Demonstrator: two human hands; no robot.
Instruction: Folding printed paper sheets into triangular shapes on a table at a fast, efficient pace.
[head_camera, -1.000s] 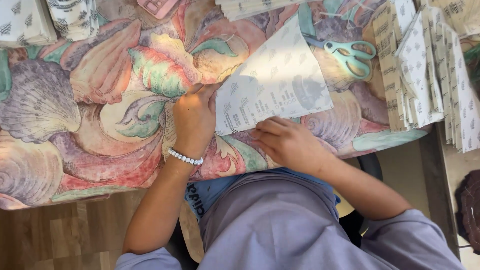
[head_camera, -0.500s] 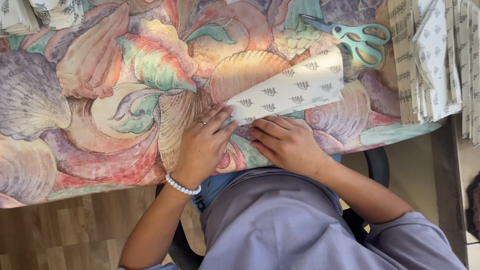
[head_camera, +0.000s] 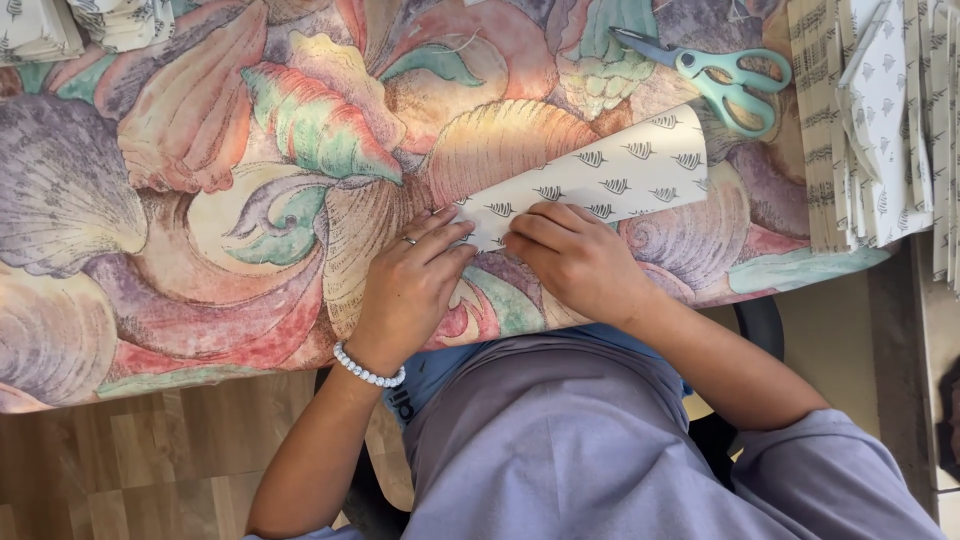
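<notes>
**Pressing a fold into patterned paper**

While both hands bear down on the near end of the folded paper (head_camera: 590, 180), the sheet lies flat on the counter (head_camera: 200, 230), its far end reaching toward the scissors (head_camera: 725, 75). The left hand (head_camera: 410, 290) rests with fingers together and flat, fingertips on the paper's pointed corner — nothing is gripped. The right hand (head_camera: 575, 260) is curled, its fingers pressed side by side along the lower edge of the sheet; it holds the paper down rather than clamps it.

To do this step well, I would judge that the left hand should pin the corner without sliding, while the right runs firmly along the crease — edges kept matched so the fold stays straight. The soft, printed cloth underneath may give a little, so steady, even pressure matters. Stacks of similar paper (head_camera: 880, 120) stand at the right edge, well apart from the hands.
</notes>
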